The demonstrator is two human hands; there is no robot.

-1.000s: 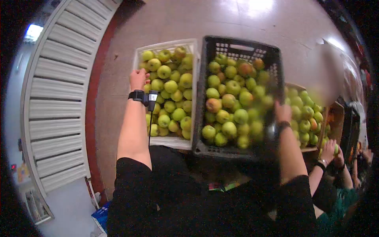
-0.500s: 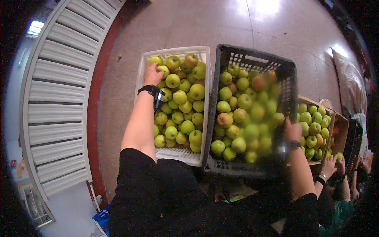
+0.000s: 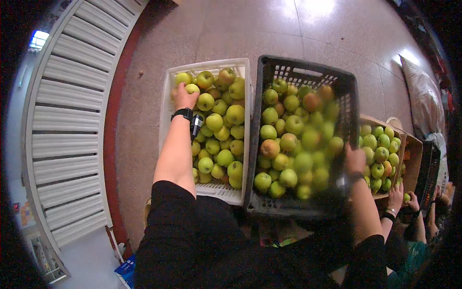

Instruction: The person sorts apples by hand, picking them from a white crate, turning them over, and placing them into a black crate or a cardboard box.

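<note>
Moved off the rim since 1 s ago: left hand [image 3: 183, 98] now has its grip closed round a green apple [image 3: 192, 88] in the white crate's [image 3: 211, 63] far corner. Right hand [image 3: 355, 158], blurred, looks clamped on the black crate's [image 3: 308, 72] rim, prob. steadying it. Co-worker's hand [image 3: 396, 192] sits by the cardboard box [image 3: 414, 156].
</note>
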